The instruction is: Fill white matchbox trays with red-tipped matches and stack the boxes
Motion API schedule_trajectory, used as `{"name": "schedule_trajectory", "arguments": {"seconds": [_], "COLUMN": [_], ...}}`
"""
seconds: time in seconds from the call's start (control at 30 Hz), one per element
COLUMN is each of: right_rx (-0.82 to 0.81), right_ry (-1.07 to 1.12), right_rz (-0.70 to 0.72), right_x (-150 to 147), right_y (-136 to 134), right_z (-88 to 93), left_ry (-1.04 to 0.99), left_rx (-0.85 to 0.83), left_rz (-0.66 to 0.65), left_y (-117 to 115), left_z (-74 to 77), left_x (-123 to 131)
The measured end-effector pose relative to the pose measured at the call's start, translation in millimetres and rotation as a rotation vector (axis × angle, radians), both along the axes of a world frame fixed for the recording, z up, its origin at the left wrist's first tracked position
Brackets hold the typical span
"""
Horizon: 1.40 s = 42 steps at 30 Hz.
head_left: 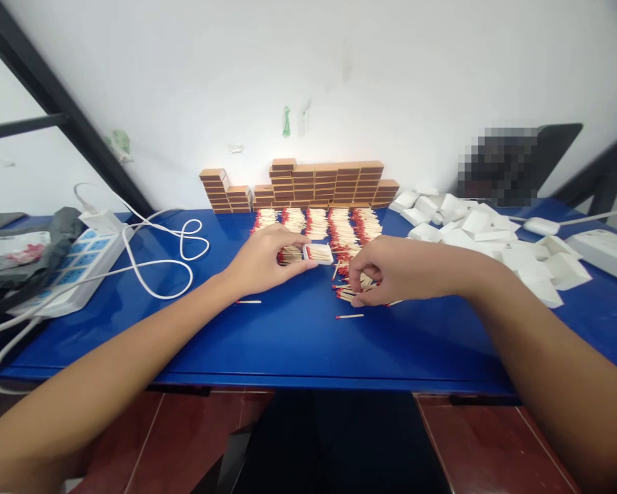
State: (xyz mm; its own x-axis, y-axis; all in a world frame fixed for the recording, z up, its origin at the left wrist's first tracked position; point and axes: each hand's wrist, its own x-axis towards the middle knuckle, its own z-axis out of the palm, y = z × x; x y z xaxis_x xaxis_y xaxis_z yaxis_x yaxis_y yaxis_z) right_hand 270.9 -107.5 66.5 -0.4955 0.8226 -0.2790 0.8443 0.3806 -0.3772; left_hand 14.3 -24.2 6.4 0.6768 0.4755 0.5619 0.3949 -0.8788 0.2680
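Note:
My left hand (267,257) holds a small white matchbox tray (327,259) between thumb and fingers. Red-tipped matches (317,252) lie inside the tray. To its right, my right hand (390,271) reaches down over a loose heap of matches (345,295), fingers curled and thumb close to the index fingertip. Whether any matches are pinched there I cannot tell. Behind both hands, matches (316,223) lie in several rows, partly covered by my left hand. A single match (350,316) lies in front of the heap, and another match (250,302) lies below my left hand.
Brown-sided matchboxes (323,182) are stacked along the wall. White empty trays (486,226) are piled at the right, by a white adapter (541,226). On the left are a power strip (79,274) and a looped white cable (133,259). The blue table (298,350) ends near me.

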Motion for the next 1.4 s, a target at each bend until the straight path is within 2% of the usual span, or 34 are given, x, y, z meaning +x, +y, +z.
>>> {"name": "schedule_trajectory", "arguments": {"seconds": [0.13, 0.33, 0.53, 0.67, 1.03, 1.2, 1.4], "right_rx": [-0.030, -0.031, 0.011, 0.025, 0.197, 0.297, 0.324], "right_ry": [-0.003, -0.064, -0.102, -0.064, 0.077, 0.108, 0.096], "right_rz": [0.060, 0.011, 0.026, -0.045, -0.070, -0.086, -0.099], "right_x": [-3, -5, -10, -9, 4, 3, -1], "right_y": [0, -4, -6, -4, 11, 11, 11], "right_z": [-2.9, -5.0, -8.8, -8.7, -14.1, -13.0, -10.4], "left_ry": [0.004, 0.012, 0.023, 0.023, 0.007, 0.004, 0.002], "left_rx": [-0.013, -0.017, -0.026, -0.018, -0.041, -0.095, -0.135], "left_rz": [-0.005, -0.004, 0.000, -0.004, -0.023, -0.096, -0.142], "left_y": [0, 1, 2, 3, 0, -4, -8], "left_z": [-0.8, 0.6, 0.7, 0.6, 1.7, 4.1, 4.4], "left_x": [0, 0, -1, -1, -1, 0, 2]}}
